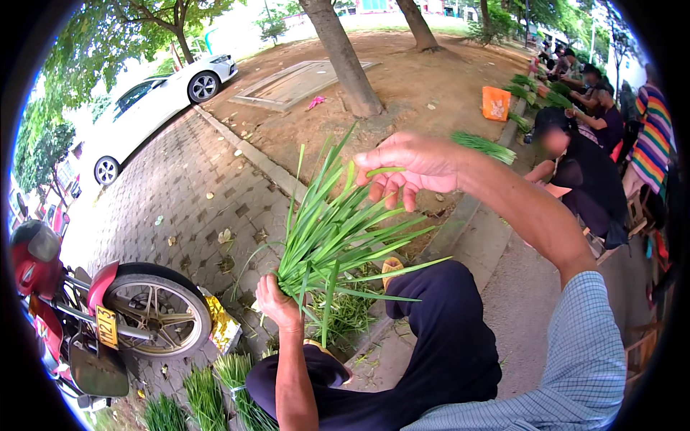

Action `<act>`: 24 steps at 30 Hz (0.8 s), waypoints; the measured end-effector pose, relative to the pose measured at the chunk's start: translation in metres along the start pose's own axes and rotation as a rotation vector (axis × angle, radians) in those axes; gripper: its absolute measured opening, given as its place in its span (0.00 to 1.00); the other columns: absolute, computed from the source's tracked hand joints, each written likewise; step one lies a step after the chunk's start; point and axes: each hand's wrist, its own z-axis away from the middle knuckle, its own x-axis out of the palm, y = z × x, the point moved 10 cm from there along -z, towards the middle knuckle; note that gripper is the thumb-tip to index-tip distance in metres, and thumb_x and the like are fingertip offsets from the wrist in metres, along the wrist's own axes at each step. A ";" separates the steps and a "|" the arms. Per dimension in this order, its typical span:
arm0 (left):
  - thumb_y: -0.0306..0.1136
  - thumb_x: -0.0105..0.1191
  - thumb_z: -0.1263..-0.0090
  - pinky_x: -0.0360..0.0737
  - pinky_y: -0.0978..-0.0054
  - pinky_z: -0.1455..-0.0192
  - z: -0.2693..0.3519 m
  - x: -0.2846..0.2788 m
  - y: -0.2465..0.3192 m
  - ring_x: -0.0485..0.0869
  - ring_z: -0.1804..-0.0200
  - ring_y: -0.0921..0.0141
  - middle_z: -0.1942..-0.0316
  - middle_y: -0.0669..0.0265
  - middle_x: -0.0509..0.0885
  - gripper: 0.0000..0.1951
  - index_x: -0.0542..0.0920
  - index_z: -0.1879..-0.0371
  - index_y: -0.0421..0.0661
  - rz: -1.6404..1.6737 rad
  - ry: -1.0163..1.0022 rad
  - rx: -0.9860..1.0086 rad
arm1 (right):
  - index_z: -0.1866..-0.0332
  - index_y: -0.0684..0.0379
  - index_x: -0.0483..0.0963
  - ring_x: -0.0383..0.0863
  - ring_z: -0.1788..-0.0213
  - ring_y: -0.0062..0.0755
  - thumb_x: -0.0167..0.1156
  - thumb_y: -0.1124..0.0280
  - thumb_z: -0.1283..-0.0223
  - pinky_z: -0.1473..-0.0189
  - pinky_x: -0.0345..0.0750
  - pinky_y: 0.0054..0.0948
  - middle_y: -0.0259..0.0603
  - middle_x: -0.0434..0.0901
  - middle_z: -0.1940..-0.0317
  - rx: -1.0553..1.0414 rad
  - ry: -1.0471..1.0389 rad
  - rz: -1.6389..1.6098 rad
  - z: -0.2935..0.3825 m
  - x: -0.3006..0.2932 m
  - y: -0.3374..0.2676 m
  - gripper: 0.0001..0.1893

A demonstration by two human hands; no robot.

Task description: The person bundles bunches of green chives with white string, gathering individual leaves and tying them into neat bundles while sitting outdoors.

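My left hand is closed around the lower part of a loose bunch of long green leaves, likely garlic chives, which fan out up and to the right. Above the leaf tips, my right hand has its thumb and forefinger near each other, with a short yellow-green leaf piece lying against the fingers; the other fingers are curled apart. Cut and loose leaves lie on the ground below the bunch. Tied bundles of chives stand at the lower left, beside my knee.
A red motorcycle's front wheel is at the left, with a gold foil wrapper beside it. A stone kerb borders the soil. Another green bundle lies beyond my right arm. At the right, a person in black and several others sit along the kerb.
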 end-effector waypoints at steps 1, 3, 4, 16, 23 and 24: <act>0.29 0.59 0.53 0.69 0.61 0.69 -0.001 0.000 0.004 0.73 0.71 0.55 0.74 0.58 0.73 0.20 0.71 0.60 0.40 0.000 -0.010 0.028 | 0.56 0.64 0.71 0.79 0.72 0.25 0.53 0.49 0.39 0.81 0.77 0.23 0.42 0.78 0.69 0.019 -0.005 -0.052 -0.001 0.001 0.003 0.24; 0.29 0.59 0.53 0.69 0.61 0.69 -0.003 0.000 0.006 0.73 0.71 0.55 0.74 0.58 0.74 0.19 0.71 0.60 0.39 -0.009 -0.038 0.017 | 0.56 0.64 0.71 0.80 0.72 0.26 0.52 0.46 0.39 0.80 0.78 0.24 0.44 0.79 0.68 0.053 -0.036 -0.128 -0.003 0.000 0.010 0.26; 0.30 0.59 0.54 0.69 0.63 0.67 -0.004 0.000 0.006 0.74 0.70 0.58 0.73 0.60 0.74 0.18 0.74 0.61 0.41 -0.017 -0.056 -0.021 | 0.56 0.63 0.71 0.80 0.72 0.26 0.52 0.45 0.39 0.80 0.78 0.24 0.44 0.79 0.67 0.069 -0.052 -0.165 -0.004 0.000 0.013 0.27; 0.35 0.61 0.57 0.68 0.62 0.65 -0.010 -0.004 0.016 0.73 0.69 0.57 0.72 0.60 0.74 0.21 0.75 0.62 0.41 0.027 -0.098 0.002 | 0.53 0.67 0.71 0.81 0.72 0.26 0.60 0.70 0.43 0.77 0.78 0.24 0.41 0.80 0.68 0.035 -0.178 0.031 0.002 0.010 0.020 0.15; 0.37 0.61 0.55 0.69 0.64 0.64 -0.016 -0.011 0.020 0.74 0.68 0.58 0.72 0.62 0.76 0.19 0.76 0.63 0.44 0.046 -0.063 -0.006 | 0.63 0.68 0.76 0.76 0.79 0.22 0.59 0.70 0.44 0.79 0.71 0.21 0.40 0.79 0.75 0.090 -0.085 0.477 -0.002 0.013 0.028 0.10; 0.36 0.61 0.53 0.69 0.63 0.64 -0.015 -0.010 0.021 0.75 0.68 0.57 0.72 0.60 0.76 0.19 0.75 0.63 0.42 0.054 -0.063 0.007 | 0.64 0.68 0.76 0.76 0.79 0.22 0.58 0.70 0.44 0.79 0.71 0.22 0.40 0.79 0.76 0.078 -0.072 0.541 -0.002 0.014 0.027 0.10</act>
